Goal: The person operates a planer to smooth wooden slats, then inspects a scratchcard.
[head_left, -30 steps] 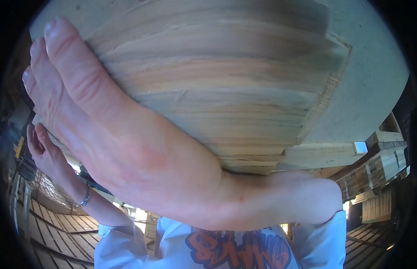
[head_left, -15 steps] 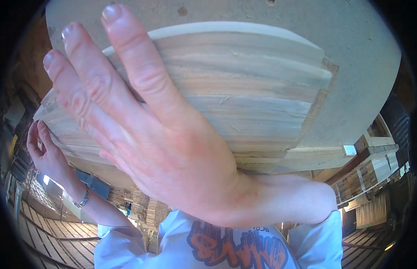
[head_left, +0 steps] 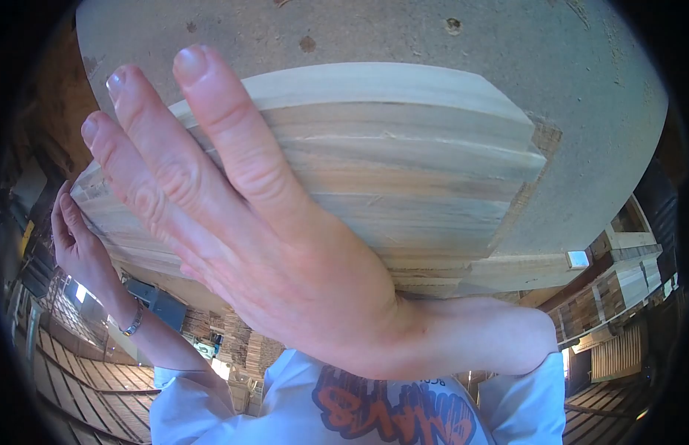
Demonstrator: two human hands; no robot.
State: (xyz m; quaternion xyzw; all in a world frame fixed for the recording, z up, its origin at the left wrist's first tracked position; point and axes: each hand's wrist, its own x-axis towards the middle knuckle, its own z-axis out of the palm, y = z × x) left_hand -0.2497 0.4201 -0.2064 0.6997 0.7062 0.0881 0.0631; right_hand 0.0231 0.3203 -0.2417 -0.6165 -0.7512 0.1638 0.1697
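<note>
Several pale wooden strips (head_left: 403,170) lie side by side on a large grey-brown work surface (head_left: 389,33), their right ends uneven. Across their left half reaches my right hand (head_left: 285,230), close to the camera, with its fingers stretched out and a little apart. It overlaps much of the wood and hides what lies under the palm. At the strips' far left end is my left hand (head_left: 85,241), fingers bent around the corner and fingertips right at the wood. A metal-banded watch (head_left: 134,320) sits on that wrist.
A light wooden edge piece (head_left: 518,273) runs along the near side, with a small white square (head_left: 578,259) at its right end. Stacked wood (head_left: 611,304) stands at the right, more stacked pieces (head_left: 237,341) below the surface. Slatted flooring (head_left: 92,378) shows at lower left.
The view has tilted, so the surface, strips and both hands sit slightly lower in it. More of the work surface shows at the far side. Both hands keep about the same places at the wood.
</note>
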